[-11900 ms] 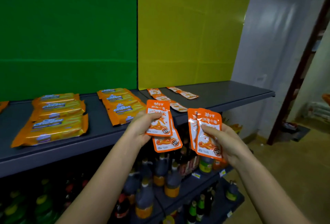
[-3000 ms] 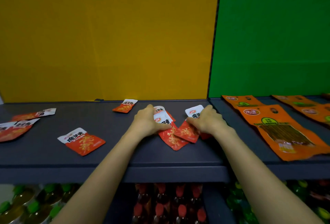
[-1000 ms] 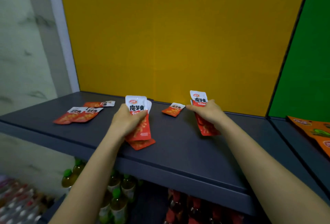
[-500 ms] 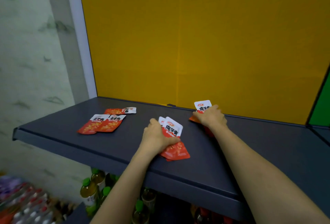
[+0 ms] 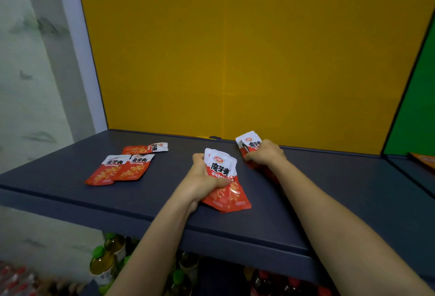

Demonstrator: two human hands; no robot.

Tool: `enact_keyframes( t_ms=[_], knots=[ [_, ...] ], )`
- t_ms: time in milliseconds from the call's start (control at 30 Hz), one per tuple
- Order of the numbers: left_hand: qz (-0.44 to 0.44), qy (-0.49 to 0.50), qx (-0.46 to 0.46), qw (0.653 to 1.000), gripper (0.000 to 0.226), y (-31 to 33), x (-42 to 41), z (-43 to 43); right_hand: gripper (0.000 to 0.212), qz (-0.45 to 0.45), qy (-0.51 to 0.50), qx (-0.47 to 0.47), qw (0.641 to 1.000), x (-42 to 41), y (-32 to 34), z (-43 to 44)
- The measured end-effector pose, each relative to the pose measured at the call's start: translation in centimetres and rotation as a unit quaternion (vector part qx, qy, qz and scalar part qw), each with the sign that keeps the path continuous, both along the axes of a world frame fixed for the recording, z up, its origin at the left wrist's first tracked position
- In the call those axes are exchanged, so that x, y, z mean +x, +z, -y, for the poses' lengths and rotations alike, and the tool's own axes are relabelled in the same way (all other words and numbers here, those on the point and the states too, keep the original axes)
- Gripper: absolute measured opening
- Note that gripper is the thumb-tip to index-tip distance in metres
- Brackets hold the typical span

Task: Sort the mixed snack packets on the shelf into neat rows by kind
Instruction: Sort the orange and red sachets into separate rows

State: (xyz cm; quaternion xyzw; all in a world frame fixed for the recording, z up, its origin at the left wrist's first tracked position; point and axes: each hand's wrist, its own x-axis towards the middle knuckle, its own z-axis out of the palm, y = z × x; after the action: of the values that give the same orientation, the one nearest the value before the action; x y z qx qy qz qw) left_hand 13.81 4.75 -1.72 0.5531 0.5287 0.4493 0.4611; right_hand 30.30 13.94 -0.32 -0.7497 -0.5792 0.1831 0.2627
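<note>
**Both hands gripping packets on the shelf**

The left hand reaches forward, fingers curled around a small stack of red-and-white foil snack packets resting on the dark grey metal shelf. Just beyond and right of it, the right hand clutches more red-and-white packets, tilted up. Well left of the left hand, three loose matching packets lie flat.

Green-capped bottles stand below, with a yellow panel and green panel behind.
</note>
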Motion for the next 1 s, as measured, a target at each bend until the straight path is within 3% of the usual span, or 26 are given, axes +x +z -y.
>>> enact_keyframes(
  t_ms=[100,200,300,367,500,533,667,867,1000],
  knots=[
    [0.104,0.009,-0.032,0.994,0.046,-0.1,-0.3,-0.3,0.038,-0.079,0.007,0.003,0.997,0.8,0.3,1.1],
    [0.208,-0.007,-0.064,0.976,0.011,0.4,-0.6,-0.9,0.014,-0.210,0.024,0.042,0.977,2.1,1.3,3.3],
    [0.276,-0.026,-0.113,0.954,0.009,1.0,-0.2,-1.4,0.023,-0.293,0.047,0.049,0.954,3.6,2.4,7.2],
    [0.301,-0.042,-0.127,0.944,0.007,1.4,1.0,-1.3,0.033,-0.287,0.042,0.044,0.956,5.0,3.0,9.9],
    [0.302,-0.090,-0.119,0.941,0.011,2.6,5.5,0.5,0.090,-0.282,0.001,0.025,0.959,8.9,3.4,14.4],
    [0.297,-0.103,-0.115,0.942,0.012,3.0,6.8,1.2,0.085,-0.293,-0.008,0.031,0.956,10.1,3.6,15.6],
    [0.253,-0.167,-0.094,0.948,0.010,3.9,13.2,4.2,0.036,-0.320,-0.042,0.062,0.944,15.7,4.1,22.1],
    [0.230,-0.263,-0.087,0.933,0.005,3.9,25.7,10.3,0.043,-0.286,-0.132,0.086,0.945,25.7,3.4,33.8],
    [0.269,-0.335,-0.109,0.896,0.030,2.7,34.9,16.4,0.043,-0.308,-0.230,0.148,0.911,33.0,1.8,41.7]
  ],
)
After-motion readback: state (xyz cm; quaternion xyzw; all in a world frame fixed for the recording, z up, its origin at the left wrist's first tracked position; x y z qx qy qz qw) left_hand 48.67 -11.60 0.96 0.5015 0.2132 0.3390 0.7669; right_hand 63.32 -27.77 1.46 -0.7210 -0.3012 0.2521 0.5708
